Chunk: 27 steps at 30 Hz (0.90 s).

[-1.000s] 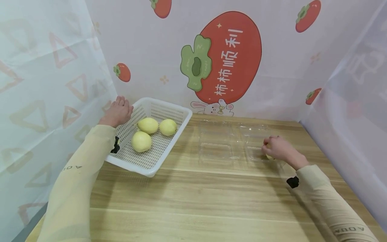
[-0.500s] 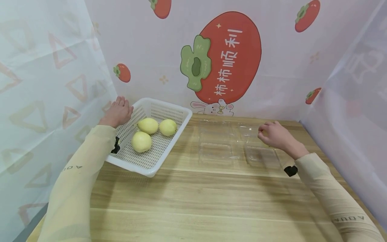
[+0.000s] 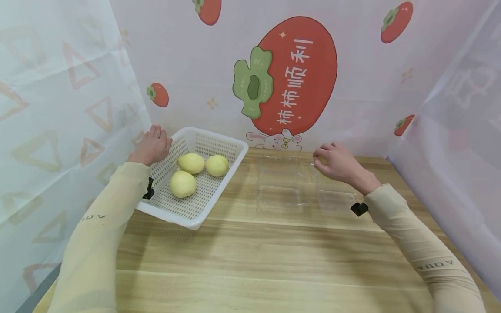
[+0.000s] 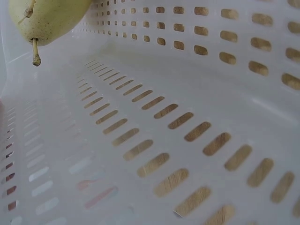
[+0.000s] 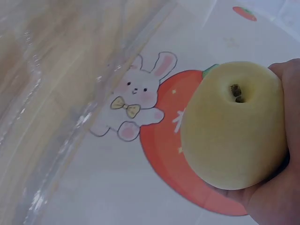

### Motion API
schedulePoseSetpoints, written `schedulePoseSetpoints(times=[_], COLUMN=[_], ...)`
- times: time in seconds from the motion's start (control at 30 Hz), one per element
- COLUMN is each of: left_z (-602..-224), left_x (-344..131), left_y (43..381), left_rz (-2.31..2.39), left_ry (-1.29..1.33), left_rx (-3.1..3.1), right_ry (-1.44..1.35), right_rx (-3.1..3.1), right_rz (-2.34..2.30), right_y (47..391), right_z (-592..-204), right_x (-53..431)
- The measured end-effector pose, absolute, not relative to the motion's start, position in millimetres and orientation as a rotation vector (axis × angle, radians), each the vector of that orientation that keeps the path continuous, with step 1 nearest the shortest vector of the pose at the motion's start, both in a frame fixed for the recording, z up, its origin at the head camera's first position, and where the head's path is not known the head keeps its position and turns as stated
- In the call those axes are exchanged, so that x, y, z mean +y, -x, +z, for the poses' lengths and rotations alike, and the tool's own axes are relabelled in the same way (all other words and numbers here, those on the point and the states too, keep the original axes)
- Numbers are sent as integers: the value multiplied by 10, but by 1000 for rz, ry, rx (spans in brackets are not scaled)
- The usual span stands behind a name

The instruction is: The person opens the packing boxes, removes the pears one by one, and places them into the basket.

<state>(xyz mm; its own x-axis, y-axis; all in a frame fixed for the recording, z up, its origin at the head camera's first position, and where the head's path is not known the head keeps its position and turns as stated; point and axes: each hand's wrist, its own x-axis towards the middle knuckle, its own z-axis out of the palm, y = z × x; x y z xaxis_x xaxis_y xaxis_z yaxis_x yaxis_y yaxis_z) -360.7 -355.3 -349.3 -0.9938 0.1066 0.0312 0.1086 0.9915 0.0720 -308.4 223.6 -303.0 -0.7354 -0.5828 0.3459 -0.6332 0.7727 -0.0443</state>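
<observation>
My right hand point(image 3: 336, 164) grips a pale yellow pear point(image 5: 234, 126), raised above the clear plastic boxes. In the head view only a small bit of that pear shows beneath the fingers; the right wrist view shows its dimpled end facing the camera. At the left, my left hand point(image 3: 151, 145) rests at the rim of a white perforated basket point(image 3: 225, 196), its fingers straight. Inside the basket lie a tilted pear point(image 3: 191, 163), a second pear point(image 3: 217, 165) and a nearer one point(image 3: 182, 184). The left wrist view shows a stemmed pear point(image 4: 49, 18) but no fingers.
A clear plastic box point(image 3: 278, 195) stands on the wooden table point(image 3: 250, 261), right of the basket. Beside it is another clear compartment point(image 3: 337, 200), partly under my right arm. Printed sheets wall off the back point(image 3: 195, 65), left and right.
My right hand has lifted the pear from the right-hand clear compartment and carried it up and leftward. My left hand and the basket with its pears have stayed put.
</observation>
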Motion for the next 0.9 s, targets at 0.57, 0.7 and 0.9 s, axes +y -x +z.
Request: schedulePoseSetpoints(times=[0.57,0.7,0.9], left_z=[-3498,-3497,-3489], left_x=[-3563,-3554,-3550], left_y=[3611,3612,3614], left_rz=[-113,-101,-93], left_ry=[159,162,165], left_rx=[-3111,-3104,-3093], right_ry=[-1115,-1160,-1207], right_rx=[-2470,-2422,-2406], right_rz=[309,328,398], right_y=[3082,3117,3148], right_z=[-2859,-2862,-2859], right_x=[1530,1353,1089])
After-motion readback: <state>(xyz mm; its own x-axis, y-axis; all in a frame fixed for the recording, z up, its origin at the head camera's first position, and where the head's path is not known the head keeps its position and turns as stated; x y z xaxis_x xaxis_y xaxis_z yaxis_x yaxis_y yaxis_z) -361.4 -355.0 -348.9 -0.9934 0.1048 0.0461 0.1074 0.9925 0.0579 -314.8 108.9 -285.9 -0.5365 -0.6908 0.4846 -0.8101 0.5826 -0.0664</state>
